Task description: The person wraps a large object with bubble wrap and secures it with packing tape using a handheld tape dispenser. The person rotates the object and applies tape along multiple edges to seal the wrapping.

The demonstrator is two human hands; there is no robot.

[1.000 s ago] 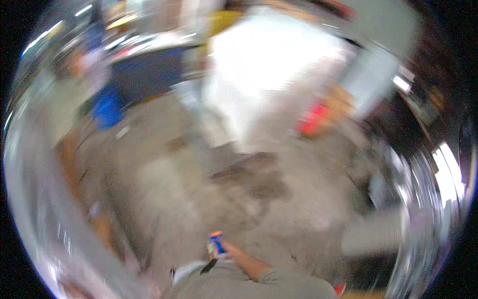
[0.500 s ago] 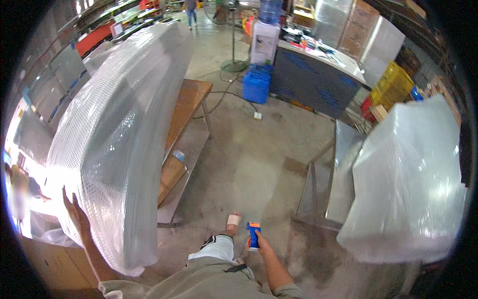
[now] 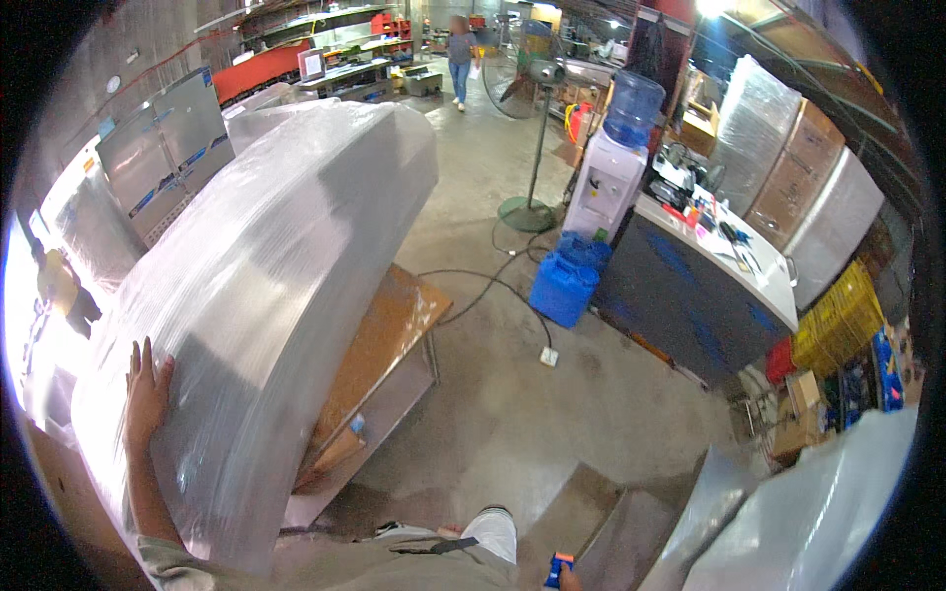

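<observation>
two hands: left in full view, right only at the bottom edge
left hand (image 3: 148, 394): grip wide, flat palm on the plastic-wrapped bundle (image 3: 266, 305)
bundle: tilted over the wooden worktop (image 3: 379, 340)
right hand (image 3: 569, 583): holding a small blue tool (image 3: 558, 569)
floor (image 3: 512, 414): bare concrete

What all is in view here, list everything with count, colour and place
Wrapped panel: one, clear film over grey, left, leaning on table.
Wooden table: one, brown, centre-left.
Water dispenser: one, white with blue bottle, upper centre.
Jerrycan: one, blue, on floor.
Standing fan: one, grey, upper centre.
Counter: one, dark, right.
Crate: one, yellow, right.
Person: one, far aisle.
Left hand: flat on panel.
Right hand: bottom edge, holding blue tool.
</observation>
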